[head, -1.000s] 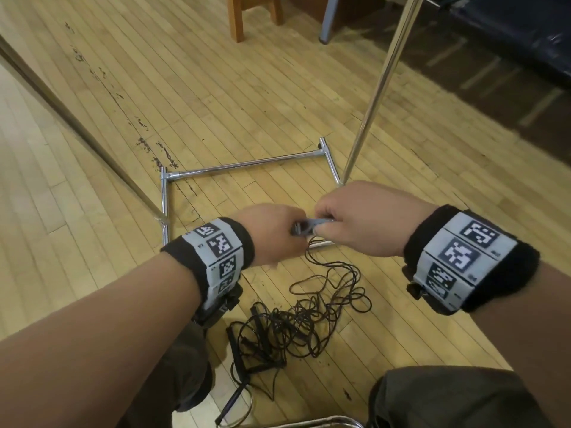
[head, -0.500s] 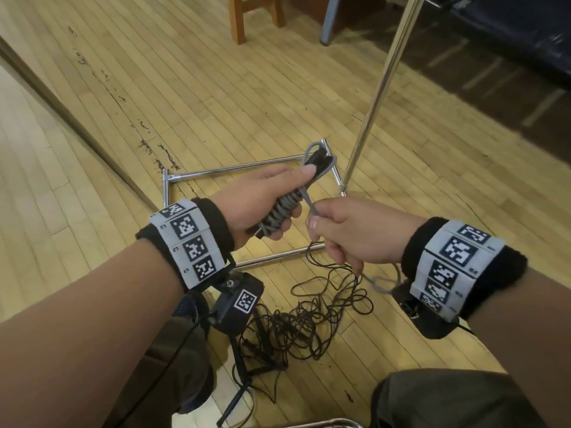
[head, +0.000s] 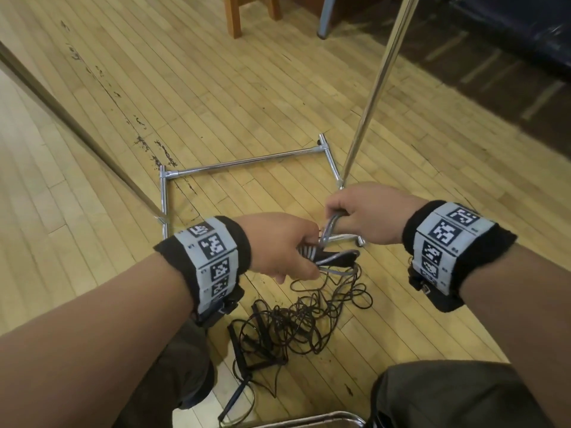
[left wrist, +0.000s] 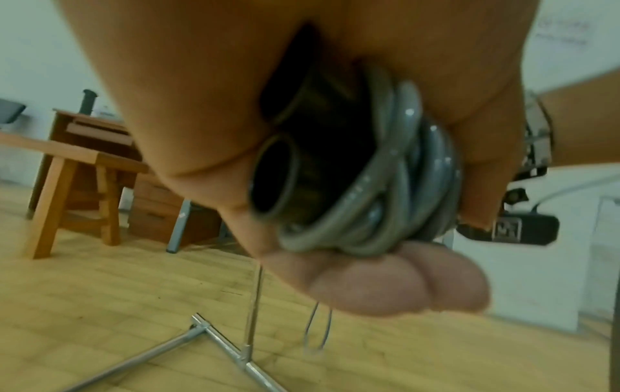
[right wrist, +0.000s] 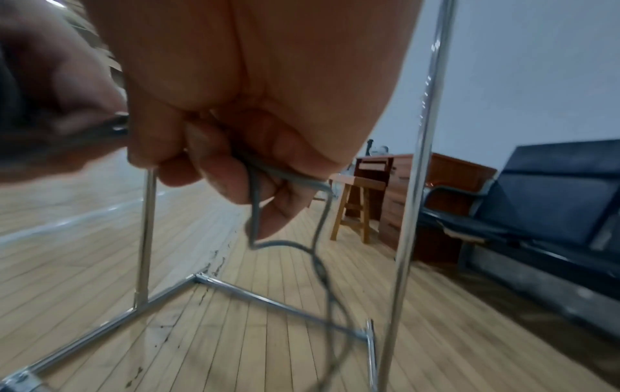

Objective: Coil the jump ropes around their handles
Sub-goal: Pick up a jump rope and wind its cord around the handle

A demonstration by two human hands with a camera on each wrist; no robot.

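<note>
My left hand [head: 287,245] grips a pair of black jump rope handles [head: 324,257] with several turns of grey rope [left wrist: 402,169] wound round them. The handles point right, roughly level. My right hand [head: 355,211] pinches the free grey rope [head: 330,225] just above the handles; in the right wrist view a loop of that rope [right wrist: 322,254] hangs below the curled fingers [right wrist: 255,180]. A tangle of thin black jump ropes [head: 309,319] with black handles [head: 238,347] lies on the wooden floor below my hands.
A chrome rack base [head: 247,163] lies on the floor ahead, with an upright pole [head: 370,97] close to my right hand. A wooden stool [right wrist: 355,207], a desk [right wrist: 402,185] and a dark bench [right wrist: 536,201] stand farther off. My knees [head: 448,393] frame the tangle.
My left hand has dropped and turned the handles from upright to level. My right hand has risen and carried the rope over the handles, laying another turn.
</note>
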